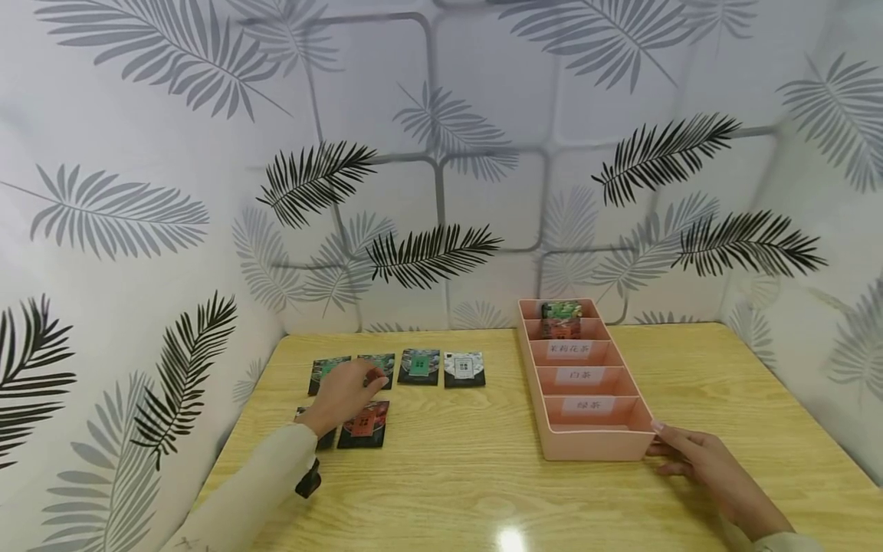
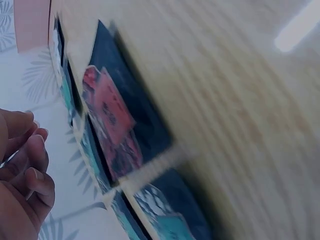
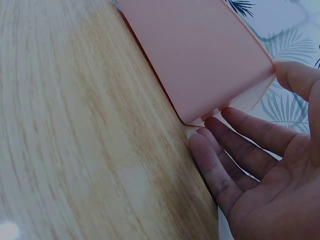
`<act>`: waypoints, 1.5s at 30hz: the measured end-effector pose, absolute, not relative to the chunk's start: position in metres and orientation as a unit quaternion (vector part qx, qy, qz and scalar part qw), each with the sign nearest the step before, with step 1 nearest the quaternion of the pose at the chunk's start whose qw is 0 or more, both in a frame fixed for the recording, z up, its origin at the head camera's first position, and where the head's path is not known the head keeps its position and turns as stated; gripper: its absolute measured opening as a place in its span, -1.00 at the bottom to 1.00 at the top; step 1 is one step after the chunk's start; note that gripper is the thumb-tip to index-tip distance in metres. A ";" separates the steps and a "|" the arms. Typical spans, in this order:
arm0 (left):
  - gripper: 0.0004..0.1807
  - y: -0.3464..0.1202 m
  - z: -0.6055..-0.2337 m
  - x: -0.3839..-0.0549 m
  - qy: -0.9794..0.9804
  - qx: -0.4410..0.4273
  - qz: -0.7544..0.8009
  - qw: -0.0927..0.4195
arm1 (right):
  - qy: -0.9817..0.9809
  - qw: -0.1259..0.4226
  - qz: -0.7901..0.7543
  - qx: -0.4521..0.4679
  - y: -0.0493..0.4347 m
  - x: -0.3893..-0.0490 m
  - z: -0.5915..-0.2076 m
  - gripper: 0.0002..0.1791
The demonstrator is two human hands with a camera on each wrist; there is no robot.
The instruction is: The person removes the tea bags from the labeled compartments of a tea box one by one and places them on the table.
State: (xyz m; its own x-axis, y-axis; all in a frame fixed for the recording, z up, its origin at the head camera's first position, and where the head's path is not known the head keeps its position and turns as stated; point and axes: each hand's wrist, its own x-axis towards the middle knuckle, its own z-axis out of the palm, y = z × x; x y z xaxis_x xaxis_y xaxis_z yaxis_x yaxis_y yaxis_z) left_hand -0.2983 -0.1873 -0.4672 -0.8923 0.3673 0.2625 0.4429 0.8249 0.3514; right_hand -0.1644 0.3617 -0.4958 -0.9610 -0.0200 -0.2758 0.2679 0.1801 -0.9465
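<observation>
My left hand hovers among several flat tea sachets on the table, fingers loosely bent; in the left wrist view nothing shows between its fingers. Beneath and beside it lie a red-labelled sachet and a green-labelled sachet. Another green-labelled sachet and a white-labelled sachet lie to its right. My right hand holds the near right corner of a pink divided box, thumb at the rim and fingertips against the lower side.
Chinese tea labels mark the box's dividers. Its two far compartments hold a green-patterned sachet and a red-patterned sachet. The wooden table meets a leaf-patterned wall covering at the back and left.
</observation>
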 end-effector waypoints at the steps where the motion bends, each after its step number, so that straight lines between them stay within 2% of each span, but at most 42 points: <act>1: -0.84 -0.185 -0.466 -0.300 -0.950 -0.216 -0.206 0.094 | 0.760 0.113 -0.635 0.081 0.362 -0.165 -0.496 -0.23; 10: -0.79 -0.163 -0.461 -0.308 -0.941 -0.240 -0.212 0.108 | 0.761 0.111 -0.633 0.082 0.362 -0.164 -0.496 -0.23; 27: -0.83 -0.115 -0.453 -0.322 -0.928 -0.287 -0.206 0.121 | 0.761 0.115 -0.633 0.090 0.363 -0.165 -0.492 -0.20; 37: -0.81 -0.078 -0.450 -0.325 -0.917 -0.309 -0.236 0.085 | 0.761 0.109 -0.633 0.094 0.363 -0.162 -0.495 -0.22; 45: -0.74 -0.059 -0.446 -0.331 -0.914 -0.320 -0.234 0.090 | 0.762 0.108 -0.632 0.094 0.361 -0.163 -0.495 -0.21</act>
